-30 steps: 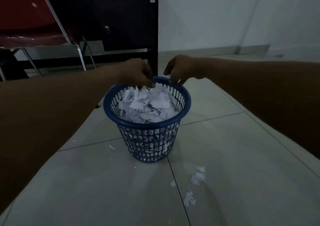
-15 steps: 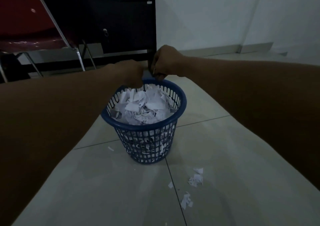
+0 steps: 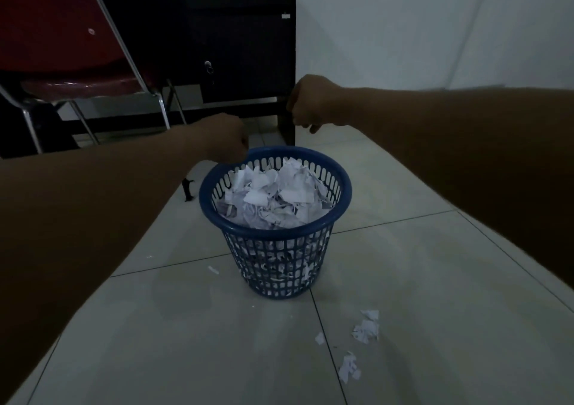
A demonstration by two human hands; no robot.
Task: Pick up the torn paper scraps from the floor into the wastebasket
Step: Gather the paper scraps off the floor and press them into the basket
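A blue plastic wastebasket (image 3: 275, 231) stands on the pale tiled floor, heaped to the rim with white torn paper (image 3: 273, 193). Loose paper scraps lie on the floor to its near right: a cluster (image 3: 368, 327), a second clump (image 3: 349, 367) and a small bit (image 3: 320, 338). One sliver (image 3: 213, 269) lies to the basket's left. My left hand (image 3: 223, 139) hovers at the far-left rim, fingers curled down, with nothing visible in it. My right hand (image 3: 310, 103) is raised above and behind the basket in a loose fist, palm hidden.
A red chair (image 3: 62, 47) with chrome legs (image 3: 161, 106) stands at the back left. Behind the basket is a dark cabinet (image 3: 217, 31) with a keyed lock. A small dark object (image 3: 188, 188) lies on the floor left of the basket. A white wall (image 3: 403, 31) runs along the right.
Both hands have lifted off the heap of paper in the basket. The right hand rose higher and away from the rim, and the left drew back to the far-left rim.
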